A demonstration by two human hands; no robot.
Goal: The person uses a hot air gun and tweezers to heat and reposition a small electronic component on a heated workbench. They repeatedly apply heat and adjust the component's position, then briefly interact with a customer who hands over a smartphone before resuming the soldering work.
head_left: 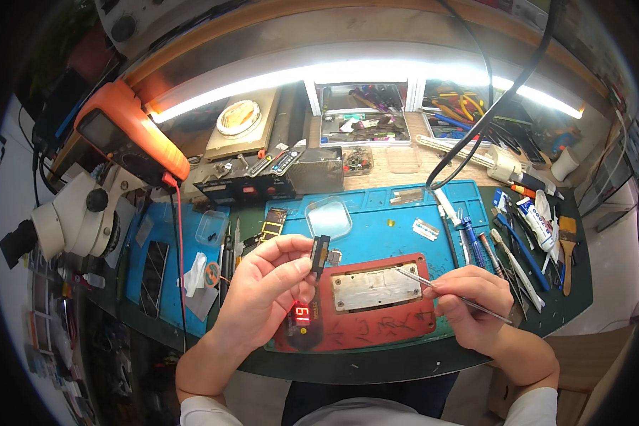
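Note:
My left hand point(268, 278) pinches a small black rectangular part point(321, 254) between thumb and fingertips, above the left end of a red heating station. A tiny metallic piece point(334, 258) shows at its right side; whether the two are joined I cannot tell. My right hand point(472, 304) is closed round slim metal tweezers point(417, 278), slanted with the tip pointing left over the pale metal plate point(373, 290). That plate is set in the red heating station point(405, 328), whose lit red display point(302, 313) shows beside my left wrist.
A clear plastic box point(329, 217) and a razor blade point(425, 228) lie on the blue mat point(376, 206). Brushes, including a wide brush point(567, 245), crowd the right. An orange multimeter point(131, 135) and a white microscope point(78, 216) stand left. Black cables point(500, 99) hang overhead.

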